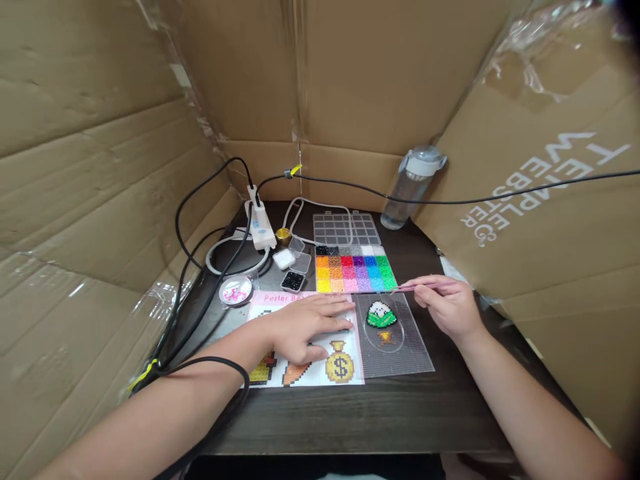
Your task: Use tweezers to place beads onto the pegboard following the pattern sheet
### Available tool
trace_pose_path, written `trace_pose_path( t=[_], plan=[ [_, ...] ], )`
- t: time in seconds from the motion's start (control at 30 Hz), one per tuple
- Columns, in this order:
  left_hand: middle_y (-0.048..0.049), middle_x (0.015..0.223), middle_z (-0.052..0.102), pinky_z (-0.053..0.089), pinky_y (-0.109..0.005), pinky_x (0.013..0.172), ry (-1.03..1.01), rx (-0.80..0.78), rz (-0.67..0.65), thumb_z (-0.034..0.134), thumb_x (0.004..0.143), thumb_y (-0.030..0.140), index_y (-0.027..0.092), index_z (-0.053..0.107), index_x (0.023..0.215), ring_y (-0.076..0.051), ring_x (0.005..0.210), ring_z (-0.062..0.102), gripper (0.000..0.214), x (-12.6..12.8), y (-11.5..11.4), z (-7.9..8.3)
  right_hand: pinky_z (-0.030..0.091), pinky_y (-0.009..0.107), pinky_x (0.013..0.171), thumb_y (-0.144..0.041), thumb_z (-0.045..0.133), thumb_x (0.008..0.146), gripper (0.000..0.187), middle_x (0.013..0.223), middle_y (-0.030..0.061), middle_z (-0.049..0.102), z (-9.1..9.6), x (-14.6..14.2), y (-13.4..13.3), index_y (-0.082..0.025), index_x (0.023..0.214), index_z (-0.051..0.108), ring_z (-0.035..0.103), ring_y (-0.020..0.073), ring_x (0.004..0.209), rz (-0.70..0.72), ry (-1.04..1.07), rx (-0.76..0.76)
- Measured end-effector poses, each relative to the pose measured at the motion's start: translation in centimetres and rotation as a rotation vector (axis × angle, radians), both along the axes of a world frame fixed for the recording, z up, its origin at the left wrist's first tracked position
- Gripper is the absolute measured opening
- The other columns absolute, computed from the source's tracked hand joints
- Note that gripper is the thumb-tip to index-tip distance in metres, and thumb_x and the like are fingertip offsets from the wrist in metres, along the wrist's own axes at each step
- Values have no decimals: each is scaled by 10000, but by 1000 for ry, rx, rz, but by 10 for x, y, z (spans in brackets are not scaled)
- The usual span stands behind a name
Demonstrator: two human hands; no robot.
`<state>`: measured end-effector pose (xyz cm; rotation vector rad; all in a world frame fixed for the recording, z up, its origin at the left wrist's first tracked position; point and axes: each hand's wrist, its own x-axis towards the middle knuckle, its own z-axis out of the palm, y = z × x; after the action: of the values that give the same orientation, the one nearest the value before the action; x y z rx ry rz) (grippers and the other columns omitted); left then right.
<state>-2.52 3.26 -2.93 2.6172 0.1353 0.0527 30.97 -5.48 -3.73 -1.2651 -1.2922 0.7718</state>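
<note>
My left hand lies flat with spread fingers on a printed bead pattern sheet, covering part of its pictures. Pink tweezers are pinched in my right hand, their tip pointing left near the lower right corner of the bead box. That box holds small beads sorted by colour. Below the tweezers rests a clear pegboard. On it sits a white and green bead figure with a dark outline, and under that a small orange-brown bead piece. Whether the tip holds a bead is too small to tell.
Small boxes of black beads and white beads stand left of the bead box. A round dish holds pink beads. Behind are a power strip, black cables and a water bottle. Cardboard walls enclose the table.
</note>
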Motion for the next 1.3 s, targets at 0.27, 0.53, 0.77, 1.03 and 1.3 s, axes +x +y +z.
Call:
trace_pose_path(
  t=[0.27, 0.53, 0.77, 1.03, 1.3],
  plan=[
    [-134, 1742, 280, 230, -590, 1321, 31, -17, 35, 712, 790, 428, 179, 560, 1534, -373, 1620, 264, 799, -2, -3, 2, 425, 261, 423, -456, 815, 812, 292, 747, 100, 782, 39, -44, 39, -166, 814, 843, 508, 115, 461, -38, -48, 38],
    [-135, 1738, 296, 234, -604, 1316, 19, -45, 32, 698, 782, 436, 192, 567, 1517, -391, 1607, 290, 785, -1, -4, 3, 597, 336, 596, -507, 762, 806, 355, 986, 150, 817, 25, -90, 102, -162, 805, 845, 721, 213, 666, -20, -123, 58],
    [-166, 1719, 330, 259, -640, 1296, -19, -30, 10, 653, 807, 439, 157, 584, 1494, -417, 1602, 288, 745, 0, -3, -1, 629, 412, 912, -440, 713, 829, 261, 937, 112, 827, -5, -103, 105, -202, 805, 820, 788, 277, 915, -32, -150, 74],
    [-147, 1727, 320, 248, -617, 1309, 16, -23, 27, 665, 797, 451, 180, 573, 1511, -389, 1611, 281, 769, 1, -3, 1, 636, 416, 854, -417, 716, 808, 239, 903, 108, 824, -9, -101, 106, -199, 784, 809, 784, 271, 878, -13, -156, 63],
    [-143, 1735, 297, 234, -614, 1315, 23, -27, 34, 672, 804, 438, 169, 574, 1516, -392, 1609, 284, 768, 1, -4, 1, 635, 394, 791, -425, 713, 797, 260, 883, 113, 825, -7, -102, 107, -187, 779, 817, 786, 268, 833, 14, -162, 32]
  ],
)
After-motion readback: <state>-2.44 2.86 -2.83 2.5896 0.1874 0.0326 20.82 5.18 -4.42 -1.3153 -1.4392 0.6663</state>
